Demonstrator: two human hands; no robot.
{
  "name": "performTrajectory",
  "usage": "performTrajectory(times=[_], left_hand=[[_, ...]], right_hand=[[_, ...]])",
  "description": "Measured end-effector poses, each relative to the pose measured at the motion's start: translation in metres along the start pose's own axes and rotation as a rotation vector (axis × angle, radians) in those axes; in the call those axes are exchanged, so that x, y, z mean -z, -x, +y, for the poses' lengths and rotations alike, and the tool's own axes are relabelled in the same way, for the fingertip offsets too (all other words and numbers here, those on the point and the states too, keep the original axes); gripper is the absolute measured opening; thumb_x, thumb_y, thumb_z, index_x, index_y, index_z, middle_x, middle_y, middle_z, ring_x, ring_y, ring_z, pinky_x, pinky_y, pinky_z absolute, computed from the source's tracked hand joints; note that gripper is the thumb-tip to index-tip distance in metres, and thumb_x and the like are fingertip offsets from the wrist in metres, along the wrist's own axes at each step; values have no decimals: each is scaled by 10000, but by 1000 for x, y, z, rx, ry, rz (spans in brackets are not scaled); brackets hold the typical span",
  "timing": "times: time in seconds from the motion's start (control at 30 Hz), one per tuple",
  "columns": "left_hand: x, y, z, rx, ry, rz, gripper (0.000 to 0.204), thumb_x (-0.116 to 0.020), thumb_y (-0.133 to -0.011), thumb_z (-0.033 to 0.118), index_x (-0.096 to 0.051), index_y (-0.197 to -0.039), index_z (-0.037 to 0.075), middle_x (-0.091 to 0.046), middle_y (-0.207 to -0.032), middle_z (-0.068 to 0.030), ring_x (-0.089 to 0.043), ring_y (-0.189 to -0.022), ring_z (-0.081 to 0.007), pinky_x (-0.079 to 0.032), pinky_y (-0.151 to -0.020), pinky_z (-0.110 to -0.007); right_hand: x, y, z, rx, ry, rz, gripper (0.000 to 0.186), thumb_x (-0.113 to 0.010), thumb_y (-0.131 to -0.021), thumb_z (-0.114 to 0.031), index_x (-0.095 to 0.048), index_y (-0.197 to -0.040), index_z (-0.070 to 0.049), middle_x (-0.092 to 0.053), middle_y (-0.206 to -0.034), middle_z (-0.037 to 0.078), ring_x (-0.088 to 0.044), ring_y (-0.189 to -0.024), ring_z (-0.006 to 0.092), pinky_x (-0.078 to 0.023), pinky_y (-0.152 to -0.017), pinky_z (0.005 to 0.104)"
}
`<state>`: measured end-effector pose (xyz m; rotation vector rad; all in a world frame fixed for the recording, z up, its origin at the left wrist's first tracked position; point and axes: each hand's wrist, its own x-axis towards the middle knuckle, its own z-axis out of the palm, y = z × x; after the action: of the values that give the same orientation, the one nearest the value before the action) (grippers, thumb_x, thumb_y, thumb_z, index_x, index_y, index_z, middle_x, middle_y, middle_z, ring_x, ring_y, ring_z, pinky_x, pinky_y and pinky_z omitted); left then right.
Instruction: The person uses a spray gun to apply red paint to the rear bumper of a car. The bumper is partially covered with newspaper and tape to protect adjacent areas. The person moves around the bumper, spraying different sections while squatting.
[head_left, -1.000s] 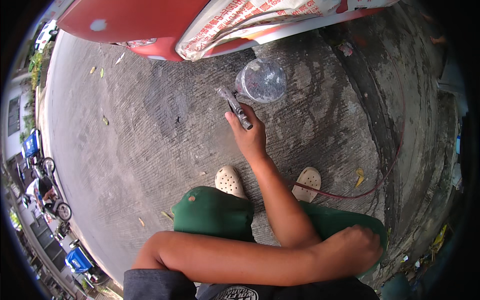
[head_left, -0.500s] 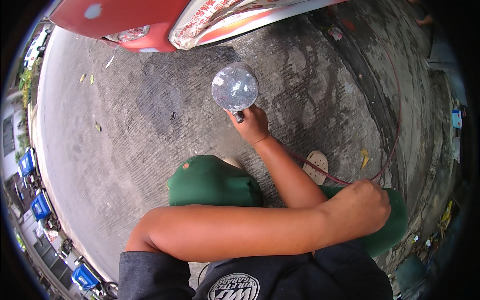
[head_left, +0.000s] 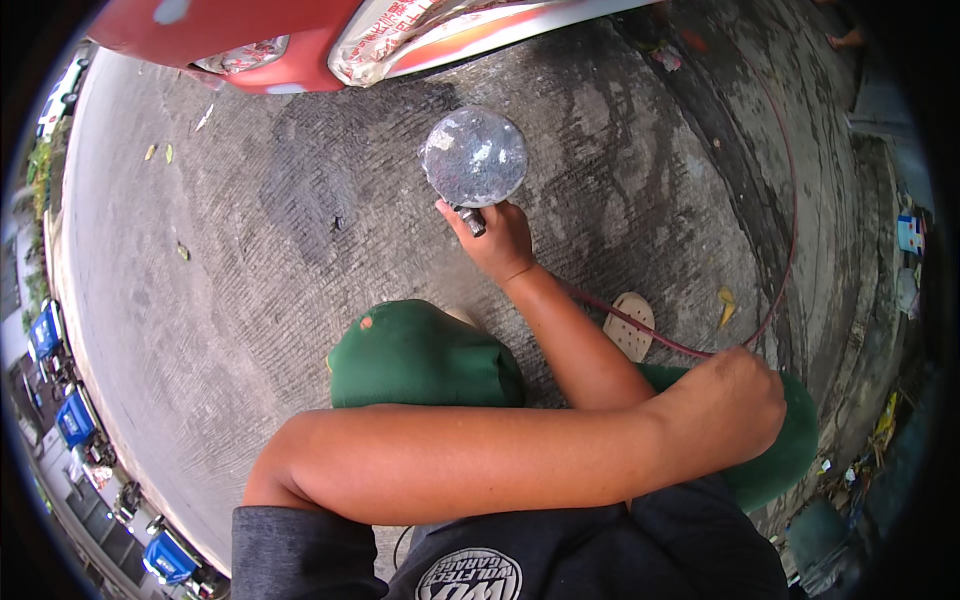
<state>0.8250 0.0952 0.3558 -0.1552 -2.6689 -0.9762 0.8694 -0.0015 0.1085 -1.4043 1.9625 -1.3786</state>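
Note:
My right hand (head_left: 500, 240) is closed around a spray gun. Its round, silvery, paint-spotted cup (head_left: 474, 158) faces me and hides most of the gun; a metal knob shows beside my fingers. Crossing over my right forearm, my left arm ends in a closed left hand (head_left: 735, 400) above my right knee. A thin dark red hose (head_left: 672, 344) runs from behind my right forearm to the left fist, which grips it. From there the hose curves away to the far right. Ahead stands a red car (head_left: 230, 40), its bodywork partly masked with printed plastic sheet (head_left: 385, 35).
Rough, stained concrete (head_left: 330, 190) lies between me and the car. My green-covered knees (head_left: 420, 360) and a beige clog (head_left: 630, 325) are close below. A kerb with litter (head_left: 885, 420) borders the right. Several vehicles with blue parts (head_left: 75, 418) line the far left.
The spray gun's cup has risen slightly away from me and its round face shows larger. The car sits a little higher in view. My left hand keeps its grip on the hose.

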Motion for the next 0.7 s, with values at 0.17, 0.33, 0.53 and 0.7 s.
performTrajectory(times=[0.17,0.33,0.53,0.7], left_hand=[[-10,-3,-7,-19,16,-32,114,-670,-764,173,-688,-751,62,-657,-759,-53,-662,-706,-192,-518,-581,-311],[-4,-1,-6,-19,5,-67,123,-669,-775,174,-699,-766,55,-674,-773,-56,-675,-732,-194,-524,-590,-316],[-3,0,-6,-10,11,-85,129,-668,-776,171,-707,-782,47,-683,-783,-61,-682,-739,-197,-529,-593,-315],[-7,-1,-9,-14,22,-65,129,-673,-768,169,-707,-772,45,-686,-783,-59,-684,-735,-194,-529,-589,-308]], right_hand=[[18,5,11,-175,-62,26,329,-762,-939,-342,-710,-1074,-47,-754,-932,185,-718,-838,421,-560,-713,471],[9,3,7,-166,-47,58,352,-744,-956,-365,-702,-1080,-38,-746,-924,188,-709,-827,426,-547,-707,476],[1,9,17,-31,36,83,288,-790,-919,-328,-715,-1005,-63,-747,-857,151,-707,-734,387,-553,-640,457],[2,21,25,-19,66,16,247,-803,-905,-297,-721,-976,-75,-748,-840,141,-709,-710,382,-561,-625,455]])
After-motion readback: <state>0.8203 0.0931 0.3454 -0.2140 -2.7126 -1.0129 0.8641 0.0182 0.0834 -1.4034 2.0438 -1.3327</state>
